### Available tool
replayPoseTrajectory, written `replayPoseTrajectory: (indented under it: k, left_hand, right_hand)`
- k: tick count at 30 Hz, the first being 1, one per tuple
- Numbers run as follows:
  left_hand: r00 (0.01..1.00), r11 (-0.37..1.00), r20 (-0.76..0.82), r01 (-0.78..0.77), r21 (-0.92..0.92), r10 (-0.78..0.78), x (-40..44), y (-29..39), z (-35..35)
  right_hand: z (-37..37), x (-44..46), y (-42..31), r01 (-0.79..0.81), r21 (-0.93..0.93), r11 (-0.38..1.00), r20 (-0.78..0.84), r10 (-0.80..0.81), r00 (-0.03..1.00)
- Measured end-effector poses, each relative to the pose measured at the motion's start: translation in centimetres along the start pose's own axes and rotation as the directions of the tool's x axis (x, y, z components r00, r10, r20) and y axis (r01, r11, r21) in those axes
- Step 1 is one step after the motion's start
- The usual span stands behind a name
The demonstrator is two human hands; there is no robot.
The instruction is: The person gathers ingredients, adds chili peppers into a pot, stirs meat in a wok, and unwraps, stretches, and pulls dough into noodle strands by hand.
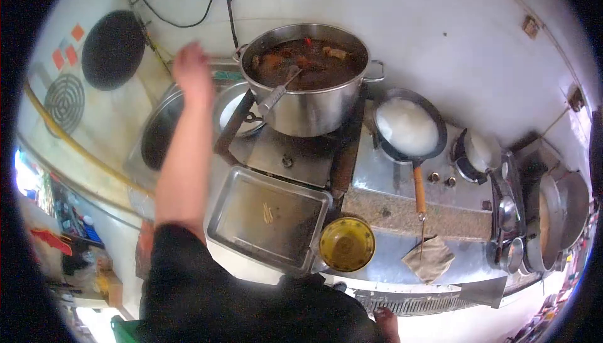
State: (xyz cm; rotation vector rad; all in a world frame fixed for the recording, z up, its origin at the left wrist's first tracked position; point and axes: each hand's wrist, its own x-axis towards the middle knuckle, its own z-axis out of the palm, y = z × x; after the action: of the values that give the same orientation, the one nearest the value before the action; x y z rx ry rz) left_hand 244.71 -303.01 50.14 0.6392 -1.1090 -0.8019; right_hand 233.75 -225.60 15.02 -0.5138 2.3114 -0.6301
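My left hand (191, 67) is raised at the end of an outstretched bare arm, left of a big steel stockpot (308, 107). Motion smears its fingers, so I cannot make out whether it holds anything. Dark broth with reddish-brown pieces fills the pot. A grey-handled utensil (273, 99) leans over the pot's front rim, its far end over the broth. Low at the bottom edge, my right hand (386, 321) hangs beside my dark clothing, mostly cut off with its fingers unclear. Beneath the left hand is a sink basin (160, 139), with a metal bowl (229, 107) to its right.
A shallow metal tray (251, 220) holding a few pale sticks lies before the pot, beside a yellow bowl (347, 246). Rightward sits a wooden-handled pan (409, 123) with white contents. A folded cloth (429, 259) hangs at the counter's front edge. Large pots (549, 224) stand far right.
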Motion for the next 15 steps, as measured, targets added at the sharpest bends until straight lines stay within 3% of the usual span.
replayPoseTrajectory:
  k: [1, 2, 3, 4, 5, 6, 7, 8, 9, 10, 11, 12, 14, 15]
  left_hand:
    - [0.994, 1.0, -0.108, 0.014, -0.011, -0.015, 0.0, -2.8, -3.8]
    - [0.954, 0.987, -0.275, 0.089, -0.133, -0.123, -2.9, -1.4, -5.3]
    - [0.964, 0.995, -0.264, 0.006, 0.096, 0.02, -5.5, -2.2, -7.3]
    - [0.968, 0.857, -0.199, -0.03, 0.515, 0.154, -7.4, -7.8, -11.7]
    - [0.984, 0.858, -0.133, -0.036, 0.512, 0.121, -10.6, -11.1, -14.1]
    - [0.996, 0.841, -0.085, 0.035, 0.54, 0.013, -14.5, -14.8, -15.7]
    - [0.83, 0.773, -0.108, 0.551, 0.315, -0.547, -18.2, -12.5, -13.8]
    - [0.893, 0.919, 0.237, 0.343, 0.193, -0.383, -21.3, -24.6, -18.6]
    - [0.888, 0.918, 0.249, 0.345, 0.194, -0.386, -23.1, -27.8, -18.2]
    - [0.859, 0.872, 0.376, 0.148, 0.467, -0.348, -25.6, -29.6, -16.5]
    - [0.795, 0.742, 0.502, -0.1, 0.663, -0.341, -27.8, -30.2, -14.8]
    - [0.782, 0.745, 0.518, -0.107, 0.658, -0.346, -28.3, -27.6, -12.3]
    - [0.617, 0.46, 0.655, -0.473, 0.752, -0.437, -26.7, -18.5, -6.6]
    - [0.595, 0.468, 0.674, -0.489, 0.736, -0.438, -26.7, -19.2, -6.3]
  right_hand:
    - [0.0, 0.3, 0.8, -0.025, 0.018, 1.0, -0.027, 0.025, 0.999]
    - [0.3, 0.4, 1.4, -0.049, 0.039, 0.998, -0.051, 0.051, 0.997]
    - [-1.9, -1.0, -3.1, -0.093, 0.04, 0.995, -0.039, 0.095, 0.995]
    - [0.7, 0.0, 2.3, -0.028, 0.138, 0.99, -0.125, 0.046, 0.991]
    - [0.6, -0.3, 1.8, -0.027, 0.21, 0.977, -0.112, 0.052, 0.992]
    - [0.6, -0.8, 1.7, -0.029, 0.283, 0.959, -0.099, 0.059, 0.993]
    - [0.3, -1.4, -0.1, -0.084, 0.174, 0.981, -0.086, 0.1, 0.991]
    - [0.2, -1.7, -1.3, -0.094, 0.182, 0.979, -0.088, 0.112, 0.99]
    - [0.2, -1.9, -2.4, -0.126, 0.113, 0.986, -0.05, 0.132, 0.99]
    - [0.3, -2.2, -3.1, -0.157, 0.042, 0.987, -0.012, 0.157, 0.987]
    - [0.5, -2.5, -3.1, -0.111, -0.018, 0.994, -0.012, 0.11, 0.994]
    - [1.1, -2.6, -2.8, -0.096, 0.004, 0.995, 0.002, 0.096, 0.995]
    - [1.2, -2.9, -3.3, -0.231, 0.003, 0.973, 0.04, 0.231, 0.972]
    - [1.7, -2.9, -2.7, -0.23, -0.083, 0.97, 0.006, 0.232, 0.973]
